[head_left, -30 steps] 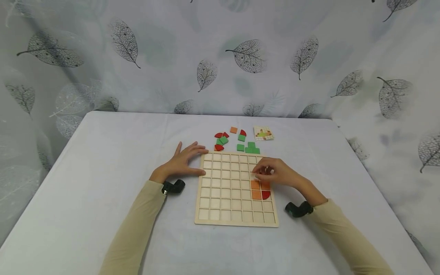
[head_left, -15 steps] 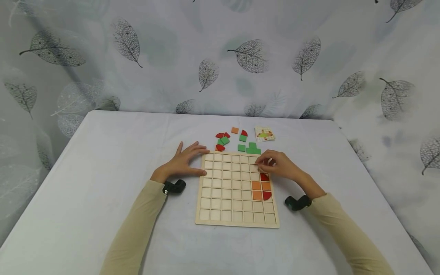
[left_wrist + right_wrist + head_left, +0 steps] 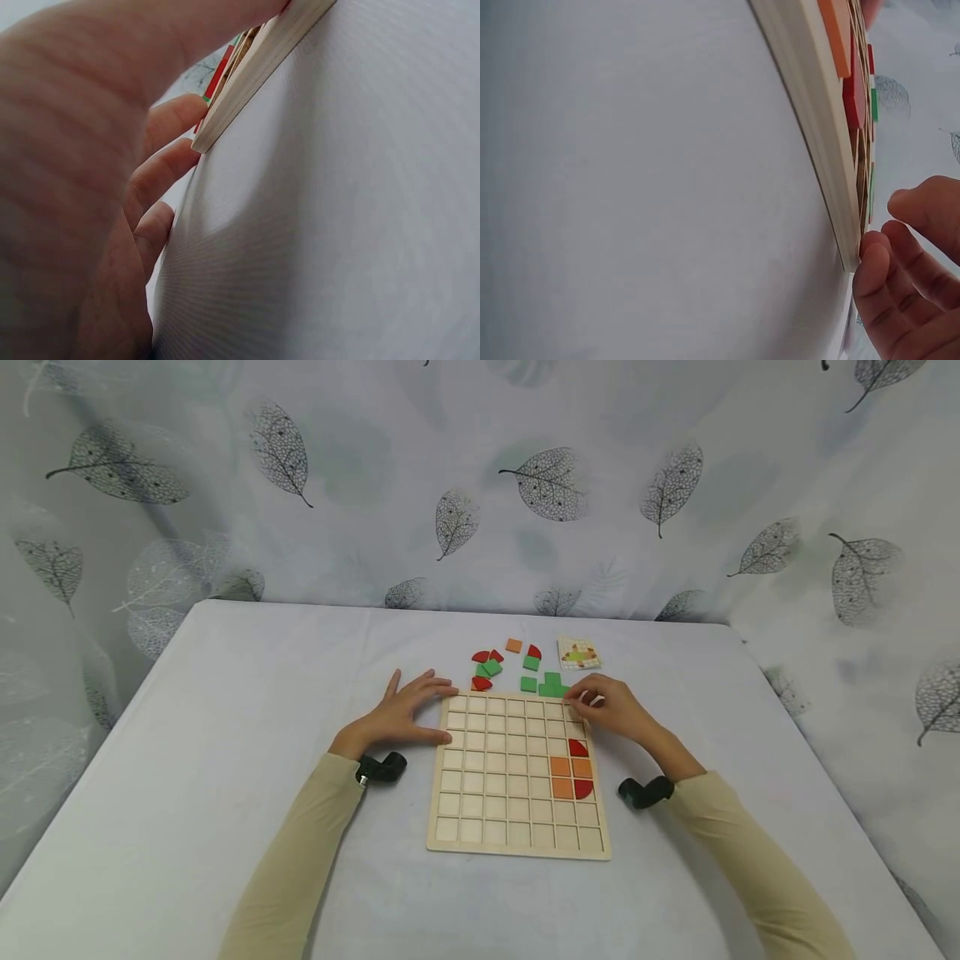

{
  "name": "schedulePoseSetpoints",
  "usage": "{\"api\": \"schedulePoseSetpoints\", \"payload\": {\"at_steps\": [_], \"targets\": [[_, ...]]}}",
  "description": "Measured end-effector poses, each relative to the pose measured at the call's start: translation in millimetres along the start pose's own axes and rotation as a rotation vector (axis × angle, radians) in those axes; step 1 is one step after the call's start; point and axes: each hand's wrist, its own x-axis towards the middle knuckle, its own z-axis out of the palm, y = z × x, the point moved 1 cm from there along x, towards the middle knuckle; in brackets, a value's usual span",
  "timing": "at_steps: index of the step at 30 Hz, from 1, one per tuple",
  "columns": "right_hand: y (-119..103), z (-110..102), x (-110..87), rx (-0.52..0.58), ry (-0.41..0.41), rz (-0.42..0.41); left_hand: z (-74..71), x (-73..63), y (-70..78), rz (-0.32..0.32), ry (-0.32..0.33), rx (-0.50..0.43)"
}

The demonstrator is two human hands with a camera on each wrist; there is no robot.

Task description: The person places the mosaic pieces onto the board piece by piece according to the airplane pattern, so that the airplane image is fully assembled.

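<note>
A wooden grid board [image 3: 483, 785] lies on the white table. Spread along its left edge and far left corner, my left hand [image 3: 401, 714] touches it with thumb and fingers. Over the far right corner is my right hand [image 3: 615, 706], fingers loosely bent; the right wrist view shows a gap between thumb and fingertips [image 3: 871, 270], with no tile there. Right by those fingers lies a group of green square tiles [image 3: 552, 685]. On the board's right side sit three orange squares [image 3: 561, 766], with a red rounded tile [image 3: 577, 748] above and another [image 3: 582, 789] beside them.
Behind the board lie loose red tiles [image 3: 482, 682], green tiles [image 3: 492, 667] and an orange square [image 3: 513, 645]. A pattern card [image 3: 578, 653] is at the back right. A leaf-printed curtain [image 3: 337, 485] hangs beyond the table's far edge.
My right hand has moved away from the tiles on the board to its far right corner, uncovering the upper red tile. The left hand has stayed in place.
</note>
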Motion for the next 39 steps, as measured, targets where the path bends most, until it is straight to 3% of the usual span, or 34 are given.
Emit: {"api": "schedulePoseSetpoints", "payload": {"at_steps": [10, 18, 39], "targets": [[3.7, 0.4, 11.6, 0.033, -0.021, 0.159, -0.1, -0.4, -0.2, -0.005, -0.004, 0.000], [6.6, 0.7, 18.7, -0.024, -0.070, 0.169, -1.6, -0.3, 1.2, 0.000, -0.001, -0.004], [10.2, 2.4, 23.5, -0.028, -0.101, 0.210, 0.3, 0.2, -0.2, -0.002, 0.003, 0.001]]}}
